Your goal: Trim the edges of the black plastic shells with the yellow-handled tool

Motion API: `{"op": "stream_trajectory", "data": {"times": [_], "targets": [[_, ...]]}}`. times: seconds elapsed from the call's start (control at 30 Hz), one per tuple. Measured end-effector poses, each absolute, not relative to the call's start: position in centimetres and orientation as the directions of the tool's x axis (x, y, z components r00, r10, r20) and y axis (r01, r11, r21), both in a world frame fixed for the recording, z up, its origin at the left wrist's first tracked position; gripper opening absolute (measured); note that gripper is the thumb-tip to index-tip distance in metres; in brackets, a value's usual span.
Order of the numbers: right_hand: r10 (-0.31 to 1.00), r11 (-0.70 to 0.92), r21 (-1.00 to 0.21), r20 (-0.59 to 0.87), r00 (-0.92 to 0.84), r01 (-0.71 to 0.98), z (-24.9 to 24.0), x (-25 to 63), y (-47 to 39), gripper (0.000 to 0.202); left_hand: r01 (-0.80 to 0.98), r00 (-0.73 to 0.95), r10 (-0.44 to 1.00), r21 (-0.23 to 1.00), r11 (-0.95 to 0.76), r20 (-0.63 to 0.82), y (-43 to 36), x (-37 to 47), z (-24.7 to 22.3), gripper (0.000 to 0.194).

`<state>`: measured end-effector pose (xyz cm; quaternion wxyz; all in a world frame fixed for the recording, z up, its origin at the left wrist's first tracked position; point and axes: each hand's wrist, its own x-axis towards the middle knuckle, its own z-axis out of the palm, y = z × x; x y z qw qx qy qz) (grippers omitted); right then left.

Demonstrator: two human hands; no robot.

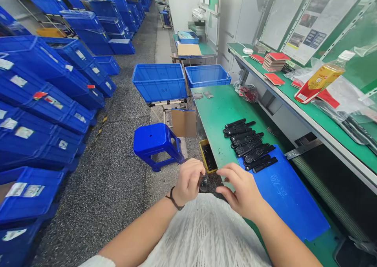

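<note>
My left hand (190, 180), with a dark band at the wrist, is closed around a black piece with a rounded shiny end (203, 183). Most of that piece is hidden by the fingers, so its kind does not show. Just to its right is my right hand (240, 186), thumb and fingers apart and nothing visible between them. Beyond the right hand, several long black plastic parts (247, 147) lie side by side in a row on the green tabletop (210, 119). The nearest ones overlap a blue sheet (290, 200) with handwriting on it.
A blue stool (151, 139) and a yellow crate (203, 149) stand left of the table. Blue bins (160, 80) are at its far end. On the right shelf are a drink bottle (325, 78) and stacked red cards (275, 62). Blue crates (38, 114) line the left.
</note>
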<state>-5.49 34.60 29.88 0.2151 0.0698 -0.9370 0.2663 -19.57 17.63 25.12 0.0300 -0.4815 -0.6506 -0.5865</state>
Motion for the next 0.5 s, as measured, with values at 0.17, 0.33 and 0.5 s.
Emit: {"op": "stream_trajectory", "data": {"times": [0.17,0.33,0.5], "targets": [[-0.224,0.864,-0.301,0.488,-0.844,-0.403,31.5,-6.7,33.4,0.055,0.700,-0.431,0.651,0.687,-0.195,0.624,17.6,-19.6,25.4,0.043],[-0.191,0.865,-0.369,0.382,-0.904,-0.339,31.1,-7.7,32.7,0.074,0.738,-0.384,0.663,0.645,-0.199,0.643,17.5,-19.6,25.9,0.042],[-0.233,0.871,-0.315,0.411,-0.881,-0.377,30.9,-7.7,32.8,0.064,0.763,-0.387,0.653,0.624,-0.170,0.651,17.5,-19.4,26.2,0.043]]}}
